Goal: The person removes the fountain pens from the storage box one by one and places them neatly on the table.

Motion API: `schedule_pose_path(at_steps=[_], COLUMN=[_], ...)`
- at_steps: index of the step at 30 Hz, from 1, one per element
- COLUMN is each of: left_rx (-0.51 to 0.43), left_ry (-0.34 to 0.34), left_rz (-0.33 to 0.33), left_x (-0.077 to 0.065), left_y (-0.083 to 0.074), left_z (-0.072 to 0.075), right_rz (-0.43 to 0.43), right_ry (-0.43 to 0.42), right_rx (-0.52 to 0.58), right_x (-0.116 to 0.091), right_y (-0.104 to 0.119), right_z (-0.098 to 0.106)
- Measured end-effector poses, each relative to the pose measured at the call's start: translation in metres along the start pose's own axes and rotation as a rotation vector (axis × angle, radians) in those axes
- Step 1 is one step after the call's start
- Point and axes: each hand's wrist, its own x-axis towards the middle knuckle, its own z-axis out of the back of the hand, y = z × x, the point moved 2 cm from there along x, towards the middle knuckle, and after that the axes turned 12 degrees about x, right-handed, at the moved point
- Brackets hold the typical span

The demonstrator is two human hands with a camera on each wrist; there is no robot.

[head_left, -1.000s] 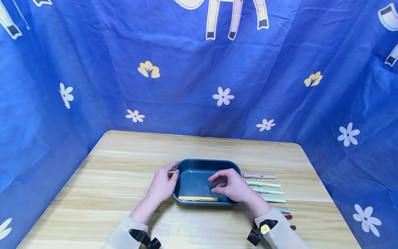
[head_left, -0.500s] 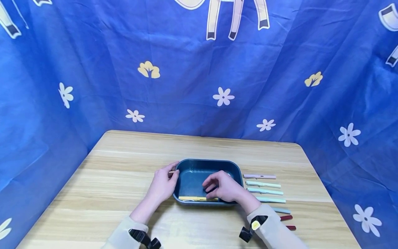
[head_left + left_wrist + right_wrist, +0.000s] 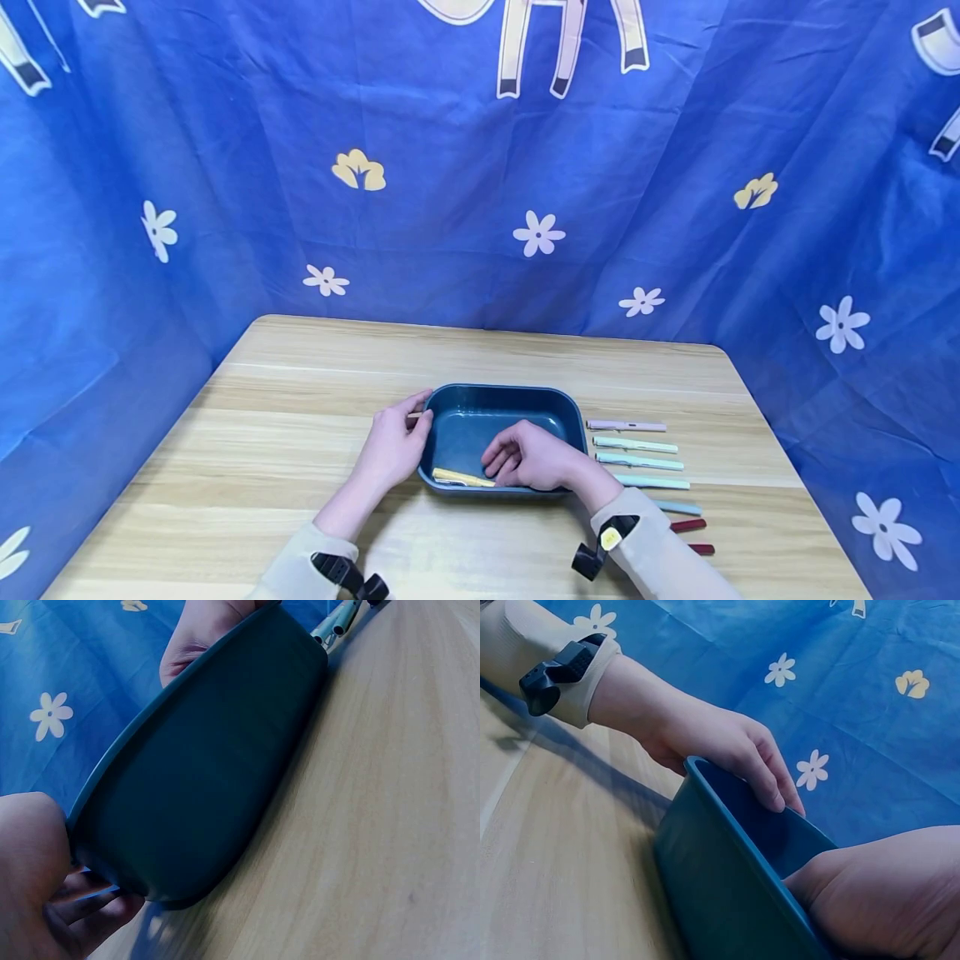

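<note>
A dark teal rectangular tray point(image 3: 465, 433) with rounded corners stands on the table. My left hand point(image 3: 393, 446) grips its left end, thumb over the rim and fingers along the outer wall; the left wrist view shows those fingers point(image 3: 101, 919) low against the tray point(image 3: 195, 780). Inside, by the near wall, lies a yellow pen point(image 3: 459, 477), slightly slanted. My right hand point(image 3: 536, 457) reaches into the tray and pinches the pen's right end, which its fingers hide. In the right wrist view, the tray wall point(image 3: 712, 877) covers the right fingertips.
Right of the tray several pens lie in a column: a lilac pen point(image 3: 626, 426), pale green pens point(image 3: 636, 444), a blue pen point(image 3: 678, 507) and dark red pens point(image 3: 690, 525), partly under the right forearm. A blue patterned curtain point(image 3: 450, 250) surrounds the wooden table point(image 3: 300, 375).
My right hand has moved left and down inside the tray onto the yellow pen. The pen has turned from level to slightly slanted. My left hand has stayed put.
</note>
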Motion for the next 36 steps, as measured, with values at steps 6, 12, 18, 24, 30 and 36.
schedule_pose_path(at_steps=[6,12,18,24,30,36], left_rx=[0.004,0.007,0.005,-0.004,0.004,0.006], left_ry=[0.001,0.001,-0.003,-0.003,-0.005,-0.005], left_rz=[0.008,0.005,0.001,-0.003,0.008,0.003], left_x=[0.000,-0.001,-0.001,-0.001,-0.001,-0.001], left_y=[0.000,-0.001,0.000,0.002,0.002,0.001], left_z=[-0.001,0.000,0.000,-0.001,-0.002,-0.001], right_rz=[-0.026,0.003,0.083,0.114,0.143,0.172], right_ry=[0.007,0.033,0.050,0.010,-0.083,-0.160], right_rx=[-0.021,-0.063,-0.109,-0.115,-0.089,-0.086], right_x=[0.003,0.004,0.003,0.001,-0.001,-0.004], right_y=[-0.002,-0.002,0.000,0.001,0.002,0.006], right_z=[0.000,-0.001,0.001,0.005,0.013,0.019])
